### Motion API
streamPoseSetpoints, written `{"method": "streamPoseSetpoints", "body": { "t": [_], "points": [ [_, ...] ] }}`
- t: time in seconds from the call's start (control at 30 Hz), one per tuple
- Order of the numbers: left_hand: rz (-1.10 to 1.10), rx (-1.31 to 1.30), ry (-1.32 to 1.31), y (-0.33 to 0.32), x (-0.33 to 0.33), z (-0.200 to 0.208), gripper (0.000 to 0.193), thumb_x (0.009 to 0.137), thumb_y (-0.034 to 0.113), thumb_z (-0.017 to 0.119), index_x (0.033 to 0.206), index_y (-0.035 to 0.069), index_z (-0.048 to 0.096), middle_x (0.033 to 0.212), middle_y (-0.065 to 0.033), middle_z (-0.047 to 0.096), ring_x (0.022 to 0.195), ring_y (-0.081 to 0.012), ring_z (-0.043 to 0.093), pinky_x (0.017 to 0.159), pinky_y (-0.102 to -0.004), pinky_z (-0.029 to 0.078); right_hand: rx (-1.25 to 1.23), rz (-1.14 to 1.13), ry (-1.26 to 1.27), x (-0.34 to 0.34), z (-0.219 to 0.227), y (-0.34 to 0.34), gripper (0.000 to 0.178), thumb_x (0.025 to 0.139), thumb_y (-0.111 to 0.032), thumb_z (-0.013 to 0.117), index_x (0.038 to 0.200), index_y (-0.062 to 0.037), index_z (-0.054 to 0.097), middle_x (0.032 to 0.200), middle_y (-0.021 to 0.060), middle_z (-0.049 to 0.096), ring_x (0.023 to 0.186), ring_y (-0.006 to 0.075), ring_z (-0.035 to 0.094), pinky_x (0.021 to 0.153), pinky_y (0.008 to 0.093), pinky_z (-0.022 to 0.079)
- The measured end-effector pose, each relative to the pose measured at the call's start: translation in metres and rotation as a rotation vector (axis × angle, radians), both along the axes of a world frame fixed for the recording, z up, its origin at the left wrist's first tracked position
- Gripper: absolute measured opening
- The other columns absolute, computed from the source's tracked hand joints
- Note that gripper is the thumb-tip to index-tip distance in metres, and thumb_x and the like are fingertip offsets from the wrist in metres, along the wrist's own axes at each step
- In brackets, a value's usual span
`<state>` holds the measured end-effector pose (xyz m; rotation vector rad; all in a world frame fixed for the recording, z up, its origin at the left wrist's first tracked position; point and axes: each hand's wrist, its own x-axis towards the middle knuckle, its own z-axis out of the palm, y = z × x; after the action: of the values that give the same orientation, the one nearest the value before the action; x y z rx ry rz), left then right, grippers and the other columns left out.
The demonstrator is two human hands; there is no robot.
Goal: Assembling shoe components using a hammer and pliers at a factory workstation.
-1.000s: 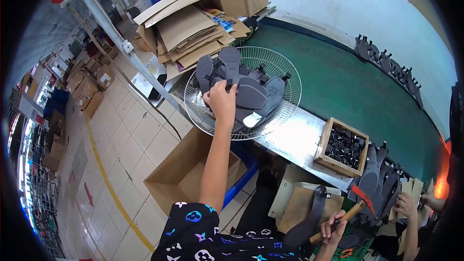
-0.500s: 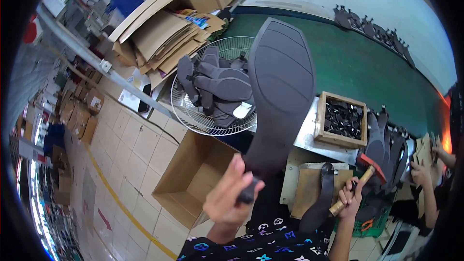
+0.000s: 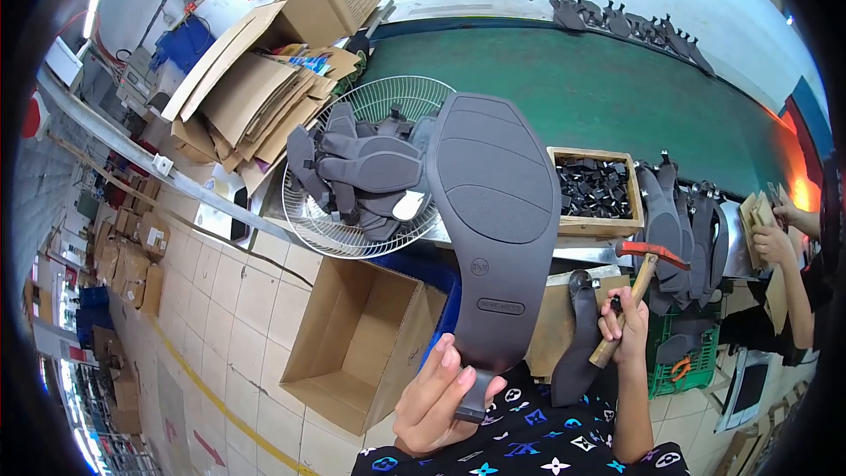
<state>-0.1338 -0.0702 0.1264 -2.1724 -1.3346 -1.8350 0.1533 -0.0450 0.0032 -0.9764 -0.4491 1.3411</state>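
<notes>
My left hand [image 3: 441,397] is closed on the heel end of a dark grey shoe sole [image 3: 498,203]. The sole is held up with its wide front part away from me and its grooved underside facing me. A strap end with a black tip [image 3: 474,401] sticks out between the fingers. In my right hand [image 3: 626,330] is a hammer [image 3: 645,286] with a wooden handle and a red head, gripped together with a small black piece [image 3: 616,303] at the fingertips. Beside that hand, a second dark sole [image 3: 577,348] lies across a brown board [image 3: 548,317].
A wire basket [image 3: 304,234] holds several soles, beside stacked cardboard [image 3: 238,101]. Small black parts fill a wooden box [image 3: 599,226]; more soles [image 3: 674,229] stand right of it. An open carton [image 3: 339,370] is at lower left. A co-worker's hands [image 3: 775,247] hold cardboard pieces at right.
The sole in my left hand has come lower and its underside shows more squarely and sharply. The hammer has turned, so its head shows side-on. The whole view has shifted a little.
</notes>
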Motion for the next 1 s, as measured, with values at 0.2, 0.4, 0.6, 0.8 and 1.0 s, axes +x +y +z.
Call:
{"method": "streamPoseSetpoints", "body": {
  "t": [0.2, 0.4, 0.6, 0.8, 1.0],
  "points": [
    [-0.016, 0.025, -0.051, 0.011, 0.001, -0.001, 0.041, 0.071, 0.01, 0.09, 0.103, -0.005, 0.07, 0.115, -0.0228, 0.067, 0.103, -0.0466, 0.068, 0.085, -0.049, 0.061, 0.0, -0.028, 0.014, 0.002, 0.0, 0.003, 0.033, 0.103, -0.031, 0.057, 0.103, 0.002, 0.058, 0.077, 0.0142, 0.062, 0.039, 0.0056, 0.038, 0.037, 0.0216, 0.034],
    [0.0, -0.135, -0.117, 0.027, 0.021, 0.0, 0.029, 0.075, 0.003, 0.085, 0.098, -0.008, 0.072, 0.107, -0.0228, 0.072, 0.103, -0.0375, 0.071, 0.09, -0.0418, 0.059, -0.012, -0.009, 0.037, 0.001, 0.004, 0.002, 0.033, 0.103, -0.031, 0.056, 0.102, 0.0009, 0.06, 0.076, 0.0142, 0.061, 0.039, 0.0065, 0.038, 0.038, 0.0225, 0.034],
    [0.082, -0.229, -0.089, 0.08, 0.043, -0.039, 0.031, 0.081, 0.006, 0.081, 0.106, -0.008, 0.07, 0.11, -0.0217, 0.071, 0.1, -0.0305, 0.071, 0.089, -0.0369, 0.056, -0.012, -0.036, 0.064, -0.002, 0.002, -0.004, 0.03, 0.104, -0.029, 0.055, 0.101, 0.0004, 0.06, 0.076, 0.0141, 0.061, 0.04, 0.0068, 0.039, 0.038, 0.0233, 0.035],
    [0.171, -0.532, -0.05, 0.116, 0.04, -0.094, 0.054, 0.085, 0.019, 0.079, 0.128, -0.007, 0.06, 0.121, -0.0236, 0.066, 0.106, -0.0326, 0.064, 0.092, -0.038, 0.05, -0.006, -0.02, 0.062, -0.001, 0.007, 0.003, 0.03, 0.103, -0.029, 0.055, 0.101, 0.0009, 0.06, 0.076, 0.0127, 0.061, 0.04, 0.0067, 0.038, 0.039, 0.0234, 0.034],
    [-0.134, -0.626, -0.164, 0.082, 0.067, -0.072, 0.029, 0.091, 0.014, 0.072, 0.115, -0.003, 0.068, 0.112, -0.0189, 0.069, 0.102, -0.0307, 0.068, 0.091, -0.0368, 0.051, 0.027, 0.016, 0.101, 0.003, 0.006, 0.006, 0.037, 0.104, -0.032, 0.055, 0.104, 0.0041, 0.059, 0.078, 0.0132, 0.061, 0.042, 0.0066, 0.04, 0.04, 0.0232, 0.036]
  ]
}}
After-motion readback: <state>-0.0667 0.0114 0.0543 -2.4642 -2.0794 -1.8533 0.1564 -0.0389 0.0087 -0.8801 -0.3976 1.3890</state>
